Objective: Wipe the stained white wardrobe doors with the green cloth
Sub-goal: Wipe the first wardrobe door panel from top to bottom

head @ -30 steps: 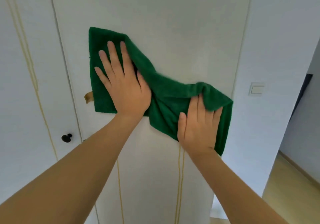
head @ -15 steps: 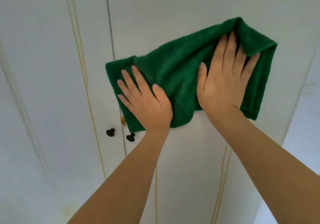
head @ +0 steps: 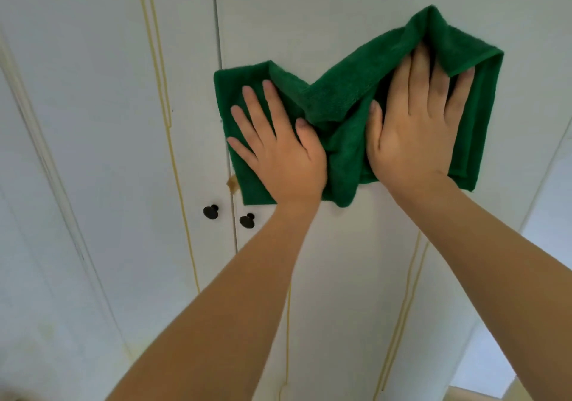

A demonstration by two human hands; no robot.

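2 hands flat on the green cloth (head: 337, 106), fingers straight, pressing it to the right wardrobe door (head: 325, 13) at center right of frame: left hand (head: 278, 150) on the lower-left part, right hand (head: 414, 128) on the bunched upper-right part. Step looks like mid-wipe. Yellow drip lines (head: 161, 69) run down the left door (head: 93, 122) at upper left, more at lower right below the cloth. 2 black knobs (head: 211, 211) sit just below. Next move likely calls for flattening the cloth, then sliding it onto those lines with even pressure.
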